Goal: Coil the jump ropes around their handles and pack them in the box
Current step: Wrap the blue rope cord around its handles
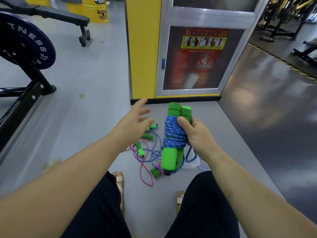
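My right hand (197,136) grips a jump rope bundle (173,134): two green foam handles held side by side with blue rope coiled tightly around their middle. A short blue loop (190,155) hangs below it. My left hand (137,119) hovers to the left of the bundle with fingers spread, holding nothing. On the floor beneath lie loose ropes: a blue one (154,152) and a pink one (145,170), tangled with several green handles (139,149). A clear plastic box (197,164) shows partly behind my right wrist.
A yellow pillar (144,48) and a fire extinguisher cabinet (200,57) stand just ahead. A weight machine with a plate (27,43) sits at the left, a bench (68,16) further back. My knees and sandalled feet (120,182) fill the bottom.
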